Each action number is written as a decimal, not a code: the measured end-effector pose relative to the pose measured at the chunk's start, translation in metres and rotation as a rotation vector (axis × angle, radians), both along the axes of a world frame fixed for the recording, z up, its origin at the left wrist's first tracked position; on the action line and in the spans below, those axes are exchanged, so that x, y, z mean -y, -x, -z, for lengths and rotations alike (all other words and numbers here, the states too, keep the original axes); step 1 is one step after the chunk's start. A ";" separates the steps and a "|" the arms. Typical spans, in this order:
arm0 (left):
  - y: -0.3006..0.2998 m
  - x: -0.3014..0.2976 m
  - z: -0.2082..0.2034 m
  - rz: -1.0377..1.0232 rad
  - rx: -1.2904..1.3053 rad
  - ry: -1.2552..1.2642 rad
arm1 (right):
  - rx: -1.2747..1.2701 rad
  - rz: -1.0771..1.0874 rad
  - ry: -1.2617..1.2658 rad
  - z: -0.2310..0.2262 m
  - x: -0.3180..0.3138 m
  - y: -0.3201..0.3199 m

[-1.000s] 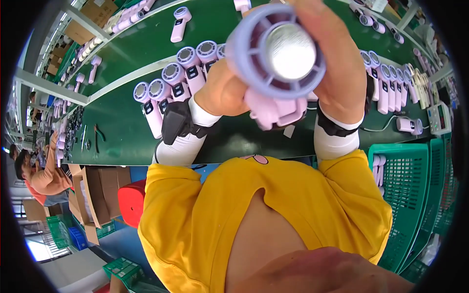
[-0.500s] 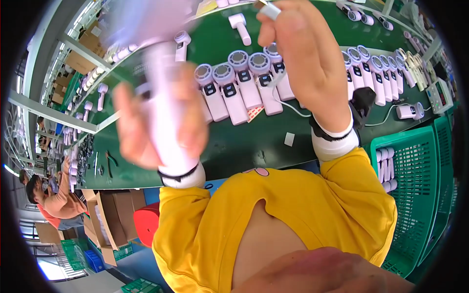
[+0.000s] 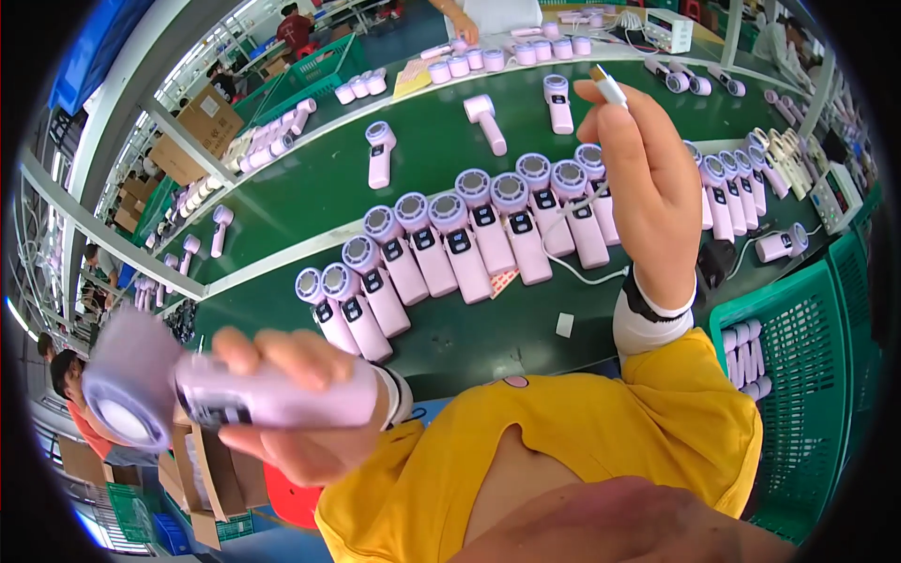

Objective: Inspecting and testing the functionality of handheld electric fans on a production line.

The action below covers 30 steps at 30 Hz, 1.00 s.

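Observation:
A lilac handheld fan [image 3: 282,402] lies tilted in my left hand [image 3: 314,458], whose fingers wrap round its handle. Its round head points to the left and is blurred, and a dark display panel shows on its side. My right hand [image 3: 652,197] is raised over the bench and pinches a white USB plug [image 3: 612,91] between thumb and fingers, its metal tip up and to the left. A white cable [image 3: 574,263] loops on the bench below that hand. Several lilac fans [image 3: 460,258] lie side by side in a slanting row in front of me, heads away from me.
Beyond a pale divider rail [image 3: 282,253], the green bench [image 3: 282,202] carries scattered fans. A green crate [image 3: 798,375] holding fans stands at my right. To the left are an open cardboard box [image 3: 221,479] and a red stool [image 3: 293,493]. A co-worker's hand [image 3: 465,26] shows across the bench.
My left hand has swung down and to the left with the fan, now nearly level. The right hand still grips the plug. The view has shifted, so more of the bench's far side shows.

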State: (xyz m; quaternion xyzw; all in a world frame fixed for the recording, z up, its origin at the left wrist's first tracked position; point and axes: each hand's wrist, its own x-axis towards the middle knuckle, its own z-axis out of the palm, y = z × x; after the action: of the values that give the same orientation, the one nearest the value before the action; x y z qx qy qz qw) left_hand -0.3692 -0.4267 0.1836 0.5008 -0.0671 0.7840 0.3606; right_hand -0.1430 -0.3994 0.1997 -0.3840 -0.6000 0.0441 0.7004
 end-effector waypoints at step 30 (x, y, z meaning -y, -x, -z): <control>-0.038 -0.073 0.012 0.462 -0.662 0.092 | 0.370 -0.461 0.293 0.004 -0.013 0.019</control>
State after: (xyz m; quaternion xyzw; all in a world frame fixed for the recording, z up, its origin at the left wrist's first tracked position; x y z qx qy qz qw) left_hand -0.3313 -0.3536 0.1713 0.6812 -0.0229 0.4808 0.5516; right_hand -0.1621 -0.3864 0.1960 -0.3363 -0.7754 0.2167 0.4885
